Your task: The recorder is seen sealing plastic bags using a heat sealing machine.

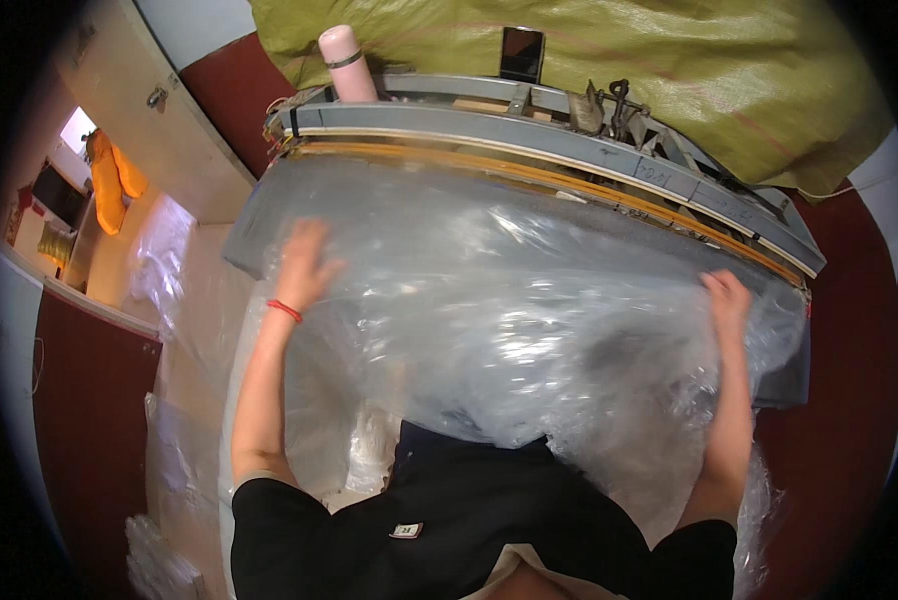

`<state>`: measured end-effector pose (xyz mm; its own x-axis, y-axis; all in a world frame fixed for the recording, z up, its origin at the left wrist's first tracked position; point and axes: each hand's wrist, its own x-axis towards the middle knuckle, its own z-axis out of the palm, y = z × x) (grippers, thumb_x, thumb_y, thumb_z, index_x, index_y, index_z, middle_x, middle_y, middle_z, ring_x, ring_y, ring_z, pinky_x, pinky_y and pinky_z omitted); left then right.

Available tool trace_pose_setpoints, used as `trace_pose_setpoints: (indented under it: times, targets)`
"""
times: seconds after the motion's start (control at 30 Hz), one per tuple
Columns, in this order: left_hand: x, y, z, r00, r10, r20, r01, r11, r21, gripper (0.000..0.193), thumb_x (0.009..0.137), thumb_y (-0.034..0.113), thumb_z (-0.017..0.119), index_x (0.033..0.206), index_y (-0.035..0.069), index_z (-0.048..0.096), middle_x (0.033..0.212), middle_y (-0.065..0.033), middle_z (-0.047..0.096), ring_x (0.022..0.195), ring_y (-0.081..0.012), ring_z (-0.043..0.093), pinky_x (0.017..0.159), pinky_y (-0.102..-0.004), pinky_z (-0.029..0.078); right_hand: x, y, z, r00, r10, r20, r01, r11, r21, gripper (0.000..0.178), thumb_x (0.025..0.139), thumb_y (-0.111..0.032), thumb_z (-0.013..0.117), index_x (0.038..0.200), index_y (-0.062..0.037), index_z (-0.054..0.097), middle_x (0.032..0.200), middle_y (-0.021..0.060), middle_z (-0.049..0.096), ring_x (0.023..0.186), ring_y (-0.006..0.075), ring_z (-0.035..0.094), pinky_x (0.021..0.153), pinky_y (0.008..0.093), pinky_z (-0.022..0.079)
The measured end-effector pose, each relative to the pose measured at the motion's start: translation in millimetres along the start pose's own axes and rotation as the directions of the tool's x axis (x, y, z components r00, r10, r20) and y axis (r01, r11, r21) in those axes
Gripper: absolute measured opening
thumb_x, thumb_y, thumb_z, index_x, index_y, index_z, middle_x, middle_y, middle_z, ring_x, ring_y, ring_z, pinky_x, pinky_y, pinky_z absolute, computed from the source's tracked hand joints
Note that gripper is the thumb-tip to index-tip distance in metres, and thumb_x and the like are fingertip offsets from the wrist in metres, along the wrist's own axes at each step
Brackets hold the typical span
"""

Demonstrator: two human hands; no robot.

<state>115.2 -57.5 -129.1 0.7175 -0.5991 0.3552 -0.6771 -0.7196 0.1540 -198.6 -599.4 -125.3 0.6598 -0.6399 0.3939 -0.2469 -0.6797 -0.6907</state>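
A wide sheet of clear plastic film (439,290) lies crinkled over the grey work surface and hangs down toward my body. My left hand (307,262), with a red cord at its wrist, is over the film's left part, smeared a little by motion. Its fingers look spread, with nothing seen between them. At the right, the fingers of my right hand (729,298) are bent and pressed together on the film. The film runs taut in folds between the two hands.
Behind the film stands a long grey metal frame (449,125) with yellow strips. A pink bottle (347,65), a phone (521,54) and a metal clamp (619,110) are at its back. Green woven sheeting (699,70) hangs behind. More clear film (174,460) lies left, near an open door (149,110).
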Motion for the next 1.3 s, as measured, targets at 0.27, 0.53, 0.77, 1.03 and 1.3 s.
trace_pose_setpoints:
  times: [0.27, 0.53, 0.77, 1.03, 1.3]
  targets:
    - [-29, 111, 8, 0.920, 0.227, 0.320, -0.222, 0.974, -0.054, 0.061, 0.075, 0.040, 0.056, 0.126, 0.014, 0.036, 0.136, -0.0093, 0.025, 0.127, -0.0324, 0.017, 0.095, -0.0570, 0.017, -74, 131, -147, 0.947, 0.128, -0.296, -0.228, 0.914, -0.336, 0.023, 0.077, -0.020, 0.060, 0.069, 0.0000, 0.052, 0.054, 0.0012, 0.040, 0.054, 0.0092, 0.036, 0.050, 0.0249, 0.034]
    - [34, 24, 15, 0.983, -0.144, -0.117, 0.121, 0.976, -0.182, 0.036, 0.079, 0.025, 0.052, 0.110, 0.008, 0.051, 0.115, -0.0134, 0.049, 0.110, -0.0295, 0.042, 0.089, -0.0400, 0.035, -78, 140, -152, 0.948, 0.108, -0.299, -0.214, 0.913, -0.347, 0.026, 0.079, -0.024, 0.059, 0.070, -0.0002, 0.052, 0.057, 0.0019, 0.043, 0.055, 0.0105, 0.037, 0.052, 0.0255, 0.034]
    - [19, 55, 3, 0.999, 0.032, -0.021, -0.037, 0.935, -0.353, 0.023, 0.071, 0.011, 0.060, 0.093, 0.004, 0.060, 0.091, -0.0105, 0.057, 0.092, -0.0254, 0.050, 0.082, -0.0325, 0.039, -76, 145, -153, 0.954, 0.104, -0.282, -0.203, 0.914, -0.352, 0.025, 0.079, -0.024, 0.058, 0.071, -0.0011, 0.052, 0.057, 0.0011, 0.041, 0.055, 0.0100, 0.036, 0.052, 0.0246, 0.033]
    - [54, 57, 26, 0.999, 0.032, -0.018, -0.036, 0.937, -0.346, 0.012, 0.071, 0.012, 0.058, 0.079, 0.003, 0.059, 0.085, -0.0090, 0.058, 0.086, -0.0251, 0.052, 0.076, -0.0333, 0.041, -77, 140, -152, 0.945, 0.101, -0.310, -0.211, 0.915, -0.344, 0.024, 0.079, -0.023, 0.059, 0.072, -0.0009, 0.052, 0.058, 0.0012, 0.040, 0.055, 0.0097, 0.036, 0.052, 0.0243, 0.034]
    - [121, 68, 79, 0.970, -0.233, -0.064, 0.179, 0.869, -0.461, 0.009, 0.074, 0.013, 0.059, 0.074, 0.004, 0.056, 0.070, -0.0036, 0.060, 0.064, -0.0154, 0.057, 0.060, -0.0280, 0.044, -79, 151, -157, 0.931, 0.112, -0.347, -0.223, 0.928, -0.300, 0.022, 0.078, -0.020, 0.060, 0.071, -0.0006, 0.052, 0.058, -0.0008, 0.040, 0.056, 0.0079, 0.035, 0.052, 0.0227, 0.033]
